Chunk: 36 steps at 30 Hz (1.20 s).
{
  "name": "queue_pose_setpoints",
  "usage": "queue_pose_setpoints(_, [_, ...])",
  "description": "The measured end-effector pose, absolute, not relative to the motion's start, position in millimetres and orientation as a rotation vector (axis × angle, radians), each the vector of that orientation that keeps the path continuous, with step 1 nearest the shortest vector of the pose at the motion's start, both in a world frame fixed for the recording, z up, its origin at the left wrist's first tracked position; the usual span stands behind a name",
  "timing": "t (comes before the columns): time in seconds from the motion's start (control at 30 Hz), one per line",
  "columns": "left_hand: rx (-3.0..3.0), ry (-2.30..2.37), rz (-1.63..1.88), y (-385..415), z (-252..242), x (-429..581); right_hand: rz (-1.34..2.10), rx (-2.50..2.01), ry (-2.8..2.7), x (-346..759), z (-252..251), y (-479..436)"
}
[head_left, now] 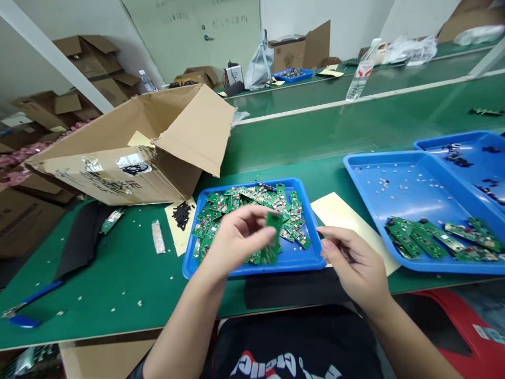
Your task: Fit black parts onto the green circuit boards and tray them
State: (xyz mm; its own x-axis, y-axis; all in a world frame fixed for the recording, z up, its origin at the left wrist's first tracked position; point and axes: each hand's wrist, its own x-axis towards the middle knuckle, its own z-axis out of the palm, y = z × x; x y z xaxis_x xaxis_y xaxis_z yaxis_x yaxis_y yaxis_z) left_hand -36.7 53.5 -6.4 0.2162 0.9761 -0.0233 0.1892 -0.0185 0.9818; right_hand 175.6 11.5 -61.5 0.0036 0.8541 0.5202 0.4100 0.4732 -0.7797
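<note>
My left hand [241,237] is closed on a green circuit board [272,239], slightly blurred, held above a blue tray [252,271]. Many similar boards [258,196] lie heaped in that tray. Just past the tray's right rim, my right hand [355,263] has its thumb and forefinger pinched together. Whatever sits between those fingertips is too small to make out. Under the right hand lies a sheet of yellow paper [341,210]. To the tray's left, small black pieces [182,215] are piled on another yellow sheet [189,243].
A large open cardboard box [158,173] stands at the back left. Blue-handled pliers [35,300] and a clear packet [158,237] lie on the green table [130,268]. At right is a second blue tray [394,195] with boards. A water bottle [361,73] stands behind.
</note>
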Motion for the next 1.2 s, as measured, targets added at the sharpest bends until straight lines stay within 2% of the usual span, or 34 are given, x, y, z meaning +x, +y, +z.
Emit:
queue_pose_setpoints(0.13, [1.046, 0.828, 0.706, 29, -6, -14, 0.497, -1.075, -1.677, 168, -54, 12])
queue_pose_setpoints(0.3, [0.877, 0.839, 0.767, 20, -16, -6, 0.428, -1.083, -1.734, 165, -50, 12])
queue_pose_setpoints(0.53, [0.933, 0.843, 0.715, 11, -12, -11, 0.401, -1.152, -1.774, 173, -45, 14])
queue_pose_setpoints(0.7, [0.93, 0.943, 0.827, 11, -9, -15, 0.203, -1.18, -1.942, 188, -29, 12])
queue_pose_setpoints(0.93, [0.957, 0.947, 0.858, 4, -6, -9, 0.092, -1.076, -2.11, 181, -1, -3])
queue_pose_setpoints(1.2, [0.902, 0.966, 0.917, 3, 3, -1, -0.095, -1.067, -2.19, 178, -2, -4])
